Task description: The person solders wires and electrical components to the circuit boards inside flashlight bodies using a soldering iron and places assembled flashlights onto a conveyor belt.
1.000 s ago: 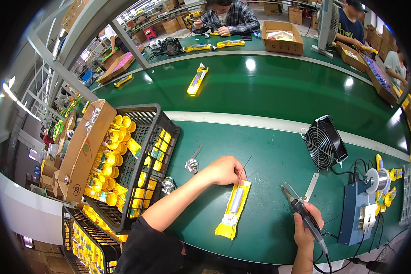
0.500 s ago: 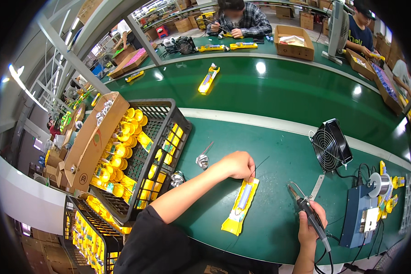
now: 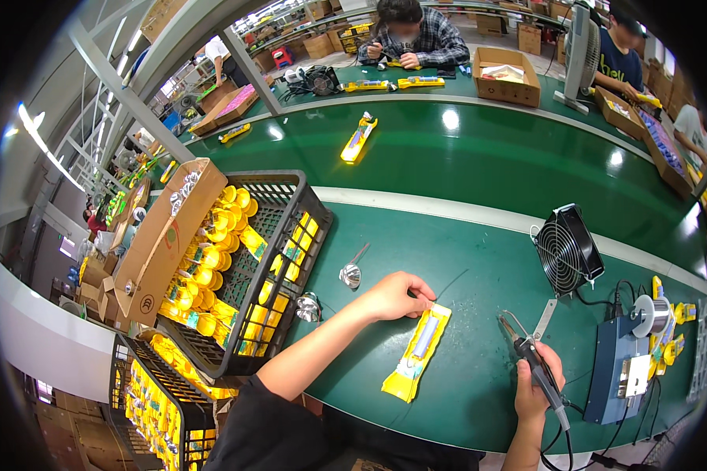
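Note:
A yellow flashlight housing point(image 3: 405, 382) with a blue-lilac battery cell point(image 3: 424, 337) inside lies lengthwise on the green bench. At its far end my left hand point(image 3: 398, 297) is closed, thumb and fingertips pinching the edge. A thin dark wire point(image 3: 453, 281) runs from there to the upper right. My right hand point(image 3: 532, 392) is wrapped round a soldering iron point(image 3: 540, 377), tip pointing away from me, apart from the housing. To the left of the left hand lie two shiny reflectors, one point(image 3: 351, 275) with a wire and another point(image 3: 307, 308) by the crate.
Left stands a black crate point(image 3: 297, 184) of yellow housings, with a cardboard box point(image 3: 145, 259) along it. Right are a black fan point(image 3: 565, 251), a blue soldering station point(image 3: 605, 377) and a solder spool point(image 3: 653, 317). Beyond runs a green conveyor point(image 3: 479, 145); people work across it.
My left hand has shifted slightly left and its fingers have opened out from a fist to a pinch at the housing's end. My right hand keeps the soldering iron nearly still.

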### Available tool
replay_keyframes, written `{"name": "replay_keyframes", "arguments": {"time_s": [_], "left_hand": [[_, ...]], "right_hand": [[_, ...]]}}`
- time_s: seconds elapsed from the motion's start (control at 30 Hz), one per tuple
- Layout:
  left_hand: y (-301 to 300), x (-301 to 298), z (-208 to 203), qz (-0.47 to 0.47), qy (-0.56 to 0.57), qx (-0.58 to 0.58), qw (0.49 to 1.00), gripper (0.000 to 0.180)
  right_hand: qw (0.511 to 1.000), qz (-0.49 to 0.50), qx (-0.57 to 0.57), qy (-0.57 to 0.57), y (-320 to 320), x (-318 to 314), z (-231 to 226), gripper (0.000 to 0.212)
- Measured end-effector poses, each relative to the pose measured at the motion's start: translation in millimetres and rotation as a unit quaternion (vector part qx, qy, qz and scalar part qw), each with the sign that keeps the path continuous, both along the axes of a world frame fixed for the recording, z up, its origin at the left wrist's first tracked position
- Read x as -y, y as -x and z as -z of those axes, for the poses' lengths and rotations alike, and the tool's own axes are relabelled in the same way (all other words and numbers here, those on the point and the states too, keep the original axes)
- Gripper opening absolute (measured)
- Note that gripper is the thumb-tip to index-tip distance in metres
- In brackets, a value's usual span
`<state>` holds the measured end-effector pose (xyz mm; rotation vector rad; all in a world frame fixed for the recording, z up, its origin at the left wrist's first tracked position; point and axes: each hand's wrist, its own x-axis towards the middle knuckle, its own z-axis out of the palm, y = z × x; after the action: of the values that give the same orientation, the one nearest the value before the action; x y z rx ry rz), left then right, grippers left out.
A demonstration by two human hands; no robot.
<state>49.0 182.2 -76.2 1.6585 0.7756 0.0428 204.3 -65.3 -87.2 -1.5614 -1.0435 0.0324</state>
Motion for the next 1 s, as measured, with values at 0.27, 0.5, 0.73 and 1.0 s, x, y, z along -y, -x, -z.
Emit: {"name": "replay_keyframes", "arguments": {"time_s": [0.27,0.5,0.73,1.0], "left_hand": [[-1.3,-5.0,-1.2,0.061,-0.030,0.005,0.998,0.018],[-4.4,-10.0,-2.9,0.104,-0.128,-0.049,0.985,0.019],[-14.0,-10.8,-2.6,0.087,-0.147,-0.099,0.980,0.012],[-19.9,-11.2,-9.5,0.071,-0.152,-0.148,0.975,0.009]], "right_hand": [[0.999,0.009,0.044,-0.007,-4.9,-0.2,12.6,0.032],[1.000,0.005,-0.006,0.006,-7.5,-1.2,35.3,0.036],[0.999,0.033,0.015,0.019,-4.4,-4.7,41.0,0.036],[0.987,0.024,-0.160,0.002,4.1,-1.7,38.5,0.037]]}}
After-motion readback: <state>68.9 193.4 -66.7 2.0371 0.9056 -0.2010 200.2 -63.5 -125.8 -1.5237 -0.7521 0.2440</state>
